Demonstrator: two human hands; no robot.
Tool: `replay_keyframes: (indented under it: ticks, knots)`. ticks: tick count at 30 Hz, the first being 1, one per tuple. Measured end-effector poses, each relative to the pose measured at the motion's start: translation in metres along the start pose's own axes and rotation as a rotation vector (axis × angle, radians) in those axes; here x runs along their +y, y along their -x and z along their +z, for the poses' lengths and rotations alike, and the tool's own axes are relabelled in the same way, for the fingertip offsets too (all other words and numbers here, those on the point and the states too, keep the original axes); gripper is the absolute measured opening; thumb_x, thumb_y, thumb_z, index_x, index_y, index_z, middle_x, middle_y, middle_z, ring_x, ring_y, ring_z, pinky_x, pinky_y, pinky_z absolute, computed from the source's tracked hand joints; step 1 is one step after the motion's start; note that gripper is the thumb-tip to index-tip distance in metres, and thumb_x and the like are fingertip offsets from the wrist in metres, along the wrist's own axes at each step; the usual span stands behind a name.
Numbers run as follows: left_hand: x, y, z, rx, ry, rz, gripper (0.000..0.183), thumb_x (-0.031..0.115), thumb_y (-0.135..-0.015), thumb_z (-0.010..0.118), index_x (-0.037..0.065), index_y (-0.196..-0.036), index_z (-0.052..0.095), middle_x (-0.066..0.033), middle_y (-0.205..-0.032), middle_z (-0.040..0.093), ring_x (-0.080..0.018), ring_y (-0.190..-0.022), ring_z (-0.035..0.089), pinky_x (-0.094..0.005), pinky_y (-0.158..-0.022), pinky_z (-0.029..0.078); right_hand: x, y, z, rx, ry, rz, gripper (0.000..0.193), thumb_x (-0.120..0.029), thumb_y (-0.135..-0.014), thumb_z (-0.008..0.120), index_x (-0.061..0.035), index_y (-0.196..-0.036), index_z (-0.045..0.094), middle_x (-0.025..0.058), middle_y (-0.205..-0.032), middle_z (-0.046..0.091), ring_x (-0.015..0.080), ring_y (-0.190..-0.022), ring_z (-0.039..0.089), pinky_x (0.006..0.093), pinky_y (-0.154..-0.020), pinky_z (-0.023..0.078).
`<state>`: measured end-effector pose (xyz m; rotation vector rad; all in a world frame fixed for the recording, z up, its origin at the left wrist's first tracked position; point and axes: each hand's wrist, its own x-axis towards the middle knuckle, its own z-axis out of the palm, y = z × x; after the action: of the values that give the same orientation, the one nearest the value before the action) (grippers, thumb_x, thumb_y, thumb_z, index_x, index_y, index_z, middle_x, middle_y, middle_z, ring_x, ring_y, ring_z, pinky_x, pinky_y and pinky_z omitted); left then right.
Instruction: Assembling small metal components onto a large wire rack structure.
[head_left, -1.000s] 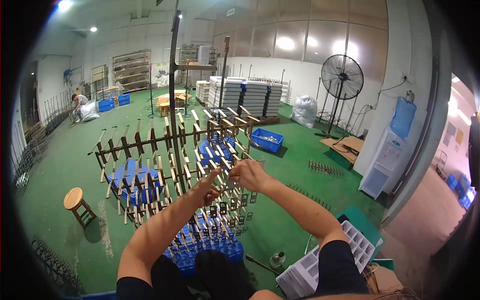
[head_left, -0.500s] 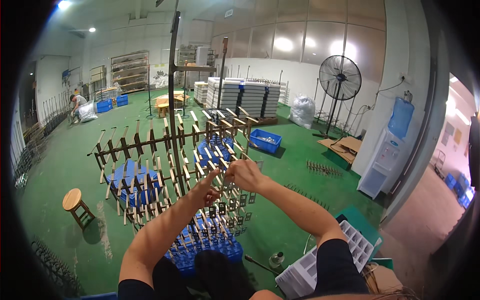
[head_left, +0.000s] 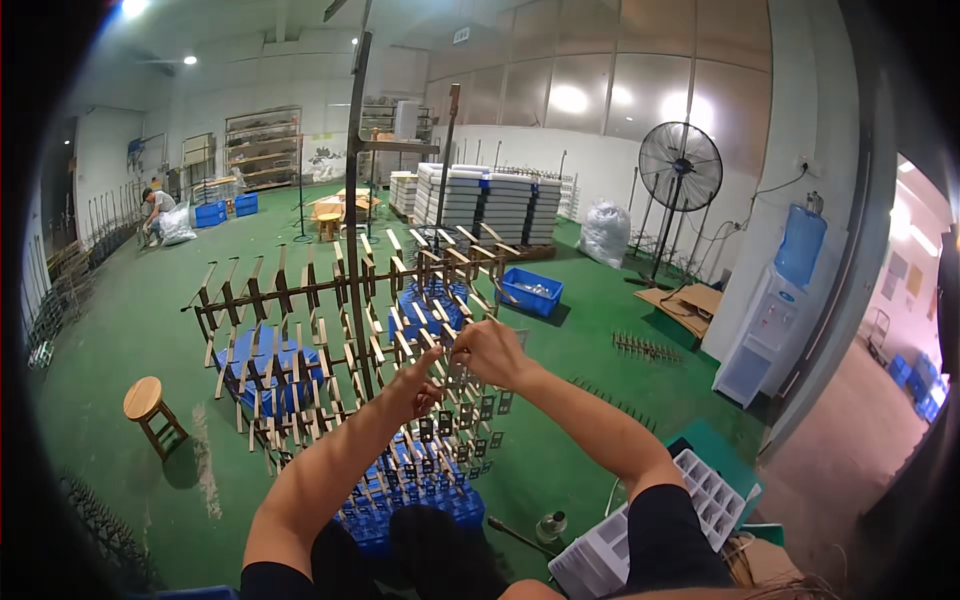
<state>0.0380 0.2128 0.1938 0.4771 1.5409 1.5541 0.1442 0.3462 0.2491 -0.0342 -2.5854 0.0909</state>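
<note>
Before me stands a metal hanging rack point(head_left: 353, 270) with rows of angled prongs on crossbars. Small dark rectangular frames point(head_left: 487, 407) hang on its lower right prongs. My right hand point(head_left: 490, 353) is closed in a pinch at the rack's right side; what lies between its fingertips is too small to make out. Just left of it and a little lower, my left hand point(head_left: 420, 390) has its fingers curled in and its thumb raised towards the right hand. Whatever the left fingers grip is hidden.
Blue crates point(head_left: 530, 290) stand behind and under the rack. To the left is a wooden stool point(head_left: 144, 399). A white compartment tray point(head_left: 708, 498) and a glass jar point(head_left: 551, 526) lie at my right. Farther right are a water dispenser point(head_left: 760, 325) and a standing fan point(head_left: 680, 166). Someone point(head_left: 154, 207) sits far left.
The view has shifted slightly, so the rack appears a little lower and further right. Both hands stay close together at the same part of the rack, with little visible movement.
</note>
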Motion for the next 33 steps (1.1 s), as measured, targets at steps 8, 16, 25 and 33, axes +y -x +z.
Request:
replay_keyframes:
  ticks: [8, 16, 25, 33]
  knots:
    - [0.001, -0.006, 0.001, 0.025, 0.016, -0.018, 0.068, 0.065, -0.068, 0.058, -0.003, -0.066, 0.055, -0.0035, -0.045, 0.047, -0.0093, -0.033, 0.039, -0.0241, -0.031, 0.030, -0.002, -0.001, -0.001, 0.042, -0.007, -0.052, 0.012, -0.019, -0.069, 0.062, -0.0110, -0.075, 0.069, 0.0099, -0.074, 0.063, 0.0269, -0.072, 0.061, 0.0372, -0.066, 0.048]
    - [-0.001, 0.003, -0.003, -0.042, 0.012, 0.001, 0.065, 0.065, -0.069, 0.058, 0.000, -0.062, 0.053, -0.0039, -0.045, 0.047, -0.0091, -0.033, 0.038, -0.0240, -0.031, 0.030, -0.011, -0.002, 0.000, -0.021, 0.183, -0.048, 0.014, -0.024, -0.071, 0.063, -0.0107, -0.069, 0.067, 0.0083, -0.069, 0.061, 0.0249, -0.068, 0.061, 0.0369, -0.061, 0.048]
    - [-0.011, -0.013, -0.008, -0.053, 0.023, 0.006, 0.077, 0.068, -0.070, 0.054, -0.004, -0.097, 0.049, -0.0037, -0.053, 0.050, -0.0070, -0.037, 0.035, -0.0213, -0.032, 0.026, -0.014, 0.000, 0.002, 0.099, 0.323, -0.113, 0.015, -0.020, -0.067, 0.061, -0.0077, -0.060, 0.062, 0.0109, -0.065, 0.059, 0.0262, -0.064, 0.061, 0.0370, -0.057, 0.048]
    - [-0.033, 0.051, -0.003, -0.025, -0.059, 0.309, 0.060, 0.045, -0.086, 0.051, -0.002, -0.123, 0.040, -0.0111, -0.064, 0.058, -0.0096, -0.040, 0.046, -0.0207, -0.036, 0.033, -0.012, 0.120, -0.061, 0.126, 0.226, 0.146, 0.015, -0.026, -0.076, 0.060, -0.0104, -0.074, 0.061, 0.0060, -0.071, 0.058, 0.0242, -0.063, 0.059, 0.0344, -0.053, 0.045]
